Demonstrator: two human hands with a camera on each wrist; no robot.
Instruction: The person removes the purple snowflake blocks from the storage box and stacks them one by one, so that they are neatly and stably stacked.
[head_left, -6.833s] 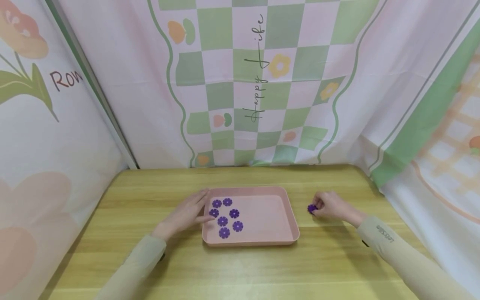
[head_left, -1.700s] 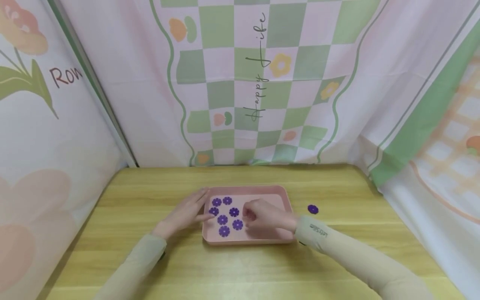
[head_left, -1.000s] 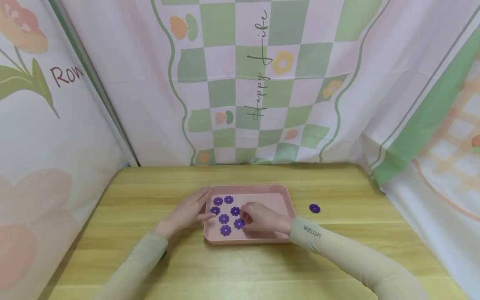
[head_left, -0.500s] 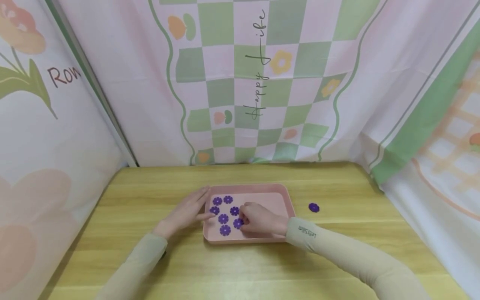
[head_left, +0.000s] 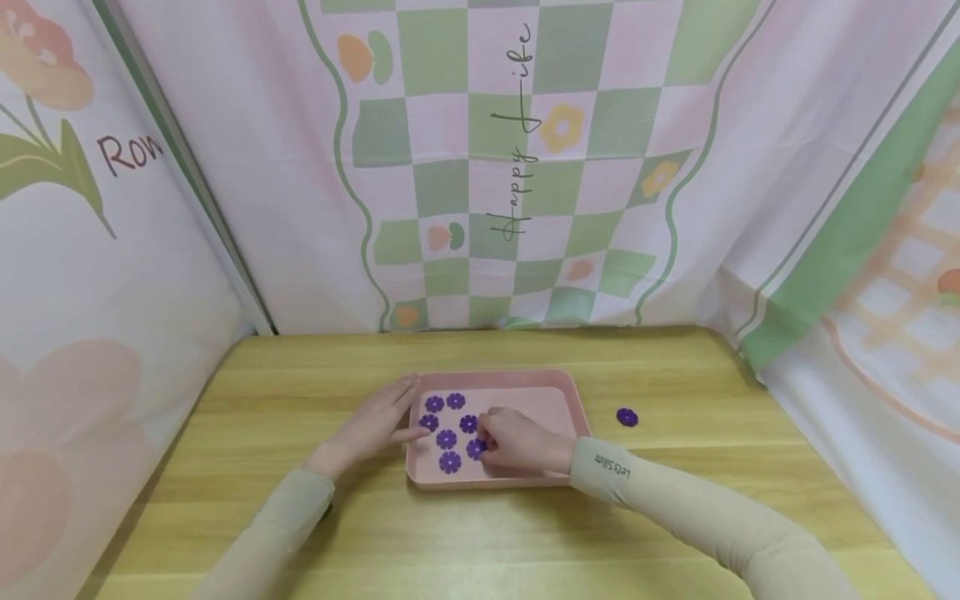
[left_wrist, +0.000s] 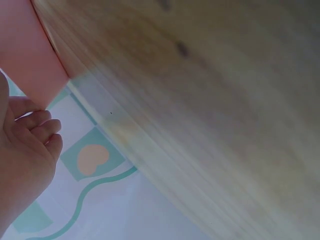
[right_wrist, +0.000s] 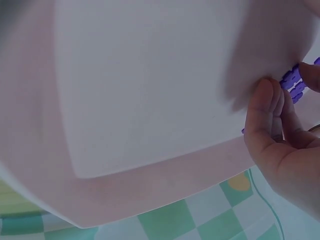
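A pink rectangular tray [head_left: 525, 482] stands on the table, with several purple flower-shaped discs [head_left: 446, 439] lying flat in its left half. My left hand [head_left: 372, 421] rests at the tray's left rim, thumb reaching over the wall and fingers along the back corner. The left wrist view has its fingertips against the pink tray corner [left_wrist: 42, 70]. Inside the tray, my right hand [head_left: 521, 437] is bent down, fingers and thumb pinching at a purple disc [right_wrist: 290, 77]. Its fingers partly cover the rightmost discs. One further purple disc [head_left: 627, 417] lies on the table right of the tray.
The wooden table [head_left: 315, 542] runs back to a checkered green, white and pink curtain [head_left: 510, 167]. Printed cloth also hangs on the left [head_left: 112, 275] and right [head_left: 885, 275] sides. The right forearm in its beige sleeve [head_left: 697, 504] lies across the tray's right edge.
Earlier my right hand was at a purple disc right of the tray; it has since come into the tray and edged left toward the discs. My left hand stays put.
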